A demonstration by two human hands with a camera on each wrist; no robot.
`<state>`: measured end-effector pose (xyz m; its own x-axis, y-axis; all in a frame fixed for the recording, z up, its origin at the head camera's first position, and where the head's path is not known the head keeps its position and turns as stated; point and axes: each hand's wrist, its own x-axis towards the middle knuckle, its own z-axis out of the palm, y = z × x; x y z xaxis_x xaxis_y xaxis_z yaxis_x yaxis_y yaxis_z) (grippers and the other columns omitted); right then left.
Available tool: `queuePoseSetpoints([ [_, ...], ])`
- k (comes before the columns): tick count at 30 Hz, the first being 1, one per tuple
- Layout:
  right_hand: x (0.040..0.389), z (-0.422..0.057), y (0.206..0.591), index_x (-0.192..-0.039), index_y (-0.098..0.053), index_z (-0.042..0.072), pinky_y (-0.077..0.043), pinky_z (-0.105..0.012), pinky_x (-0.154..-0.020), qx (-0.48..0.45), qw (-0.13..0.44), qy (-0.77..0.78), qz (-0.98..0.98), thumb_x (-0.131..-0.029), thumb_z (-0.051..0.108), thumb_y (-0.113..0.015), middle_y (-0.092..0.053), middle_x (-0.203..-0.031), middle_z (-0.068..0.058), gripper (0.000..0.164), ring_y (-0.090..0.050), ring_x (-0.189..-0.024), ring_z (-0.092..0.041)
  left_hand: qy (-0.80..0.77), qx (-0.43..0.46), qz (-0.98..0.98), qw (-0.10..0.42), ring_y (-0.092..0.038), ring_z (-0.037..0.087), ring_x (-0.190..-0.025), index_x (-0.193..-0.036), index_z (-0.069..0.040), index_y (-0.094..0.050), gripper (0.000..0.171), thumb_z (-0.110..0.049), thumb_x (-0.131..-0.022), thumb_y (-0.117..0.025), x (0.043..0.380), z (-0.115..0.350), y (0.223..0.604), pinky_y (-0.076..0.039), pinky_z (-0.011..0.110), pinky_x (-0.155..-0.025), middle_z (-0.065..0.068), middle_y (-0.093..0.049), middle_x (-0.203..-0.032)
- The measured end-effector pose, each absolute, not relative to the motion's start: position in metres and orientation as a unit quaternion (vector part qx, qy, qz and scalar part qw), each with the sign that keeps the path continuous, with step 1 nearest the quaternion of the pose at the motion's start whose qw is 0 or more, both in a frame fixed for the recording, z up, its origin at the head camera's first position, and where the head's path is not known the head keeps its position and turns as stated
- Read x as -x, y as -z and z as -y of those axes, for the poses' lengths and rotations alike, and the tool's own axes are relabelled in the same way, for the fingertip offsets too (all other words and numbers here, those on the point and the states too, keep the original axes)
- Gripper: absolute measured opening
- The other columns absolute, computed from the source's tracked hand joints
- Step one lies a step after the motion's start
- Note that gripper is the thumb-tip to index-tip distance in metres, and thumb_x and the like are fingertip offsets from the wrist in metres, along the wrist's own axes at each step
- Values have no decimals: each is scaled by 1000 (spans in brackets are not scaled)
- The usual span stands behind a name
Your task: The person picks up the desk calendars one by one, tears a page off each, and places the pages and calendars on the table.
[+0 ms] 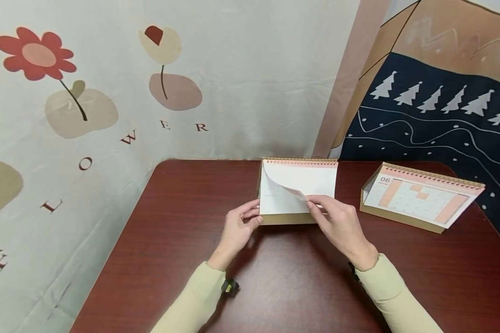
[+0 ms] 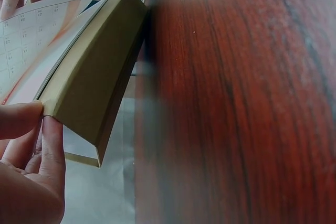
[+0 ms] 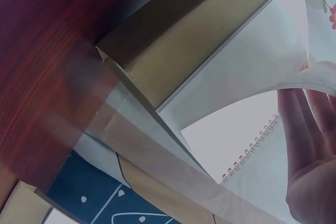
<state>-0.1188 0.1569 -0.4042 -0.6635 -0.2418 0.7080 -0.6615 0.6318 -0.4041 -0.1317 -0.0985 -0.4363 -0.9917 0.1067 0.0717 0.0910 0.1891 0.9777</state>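
A spiral-bound desk calendar [image 1: 285, 219] with a tan cardboard stand is upright at the table's back middle. My left hand [image 1: 237, 230] grips its lower left corner, thumb in front and fingers behind, as the left wrist view shows at the stand's edge [image 2: 100, 61]. One calendar page [image 1: 293, 190] is lifted and curls up from the lower right. Its corner is pinched between thumb and fingers of my right hand [image 1: 337, 222]. In the right wrist view the bent page arches beside the right hand [image 3: 315, 166], with white sheets under it.
To the right stands a second desk calendar [image 1: 422, 199], turned at an angle and showing "06". Both calendars are on a dark red wooden table [image 1: 183, 203]. Behind its back edge hang a pale flower-print cloth [image 1: 250, 55] and a dark blue tree-print cloth [image 1: 400, 120].
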Motion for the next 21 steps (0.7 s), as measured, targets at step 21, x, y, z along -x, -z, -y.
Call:
queuePoseSetpoints([
  [21,122,-160,391,-98,-71,4,-50,-4,-70,-190,370,-377,828,-83,0,-76,-72,-87,-6,16,-69,-75,-17,-637,-58,-768,12,-73,25,-96,-127,-2,-66,45,6,-83,-69,130,100,437,-53,13,-76,19,-75,-106],
])
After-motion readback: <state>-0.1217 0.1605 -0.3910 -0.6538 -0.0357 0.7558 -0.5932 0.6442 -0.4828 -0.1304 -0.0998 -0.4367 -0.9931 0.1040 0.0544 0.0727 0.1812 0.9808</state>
